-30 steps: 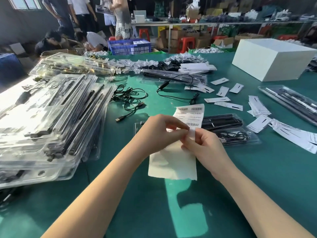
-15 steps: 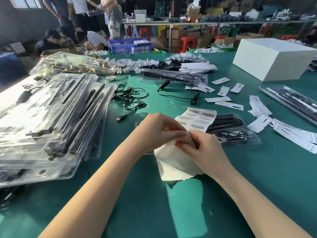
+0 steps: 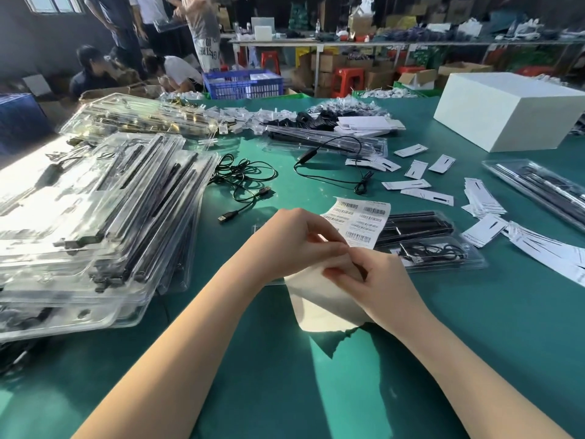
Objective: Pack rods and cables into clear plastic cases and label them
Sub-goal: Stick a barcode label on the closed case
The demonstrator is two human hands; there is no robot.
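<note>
Person: left hand [image 3: 294, 239] and right hand [image 3: 368, 274], both bare; forearms bare, no sleeves, rings or watch showing.

A white barcode label sheet [image 3: 354, 226] curls above a closed clear case [image 3: 443, 245] of black rods.

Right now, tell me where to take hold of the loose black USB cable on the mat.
Pinch the USB cable at its plug end, coming from above. That end lies straight and apart from the tangled loops, with bare green mat around it, so fingers should close on it cleanly.
</note>
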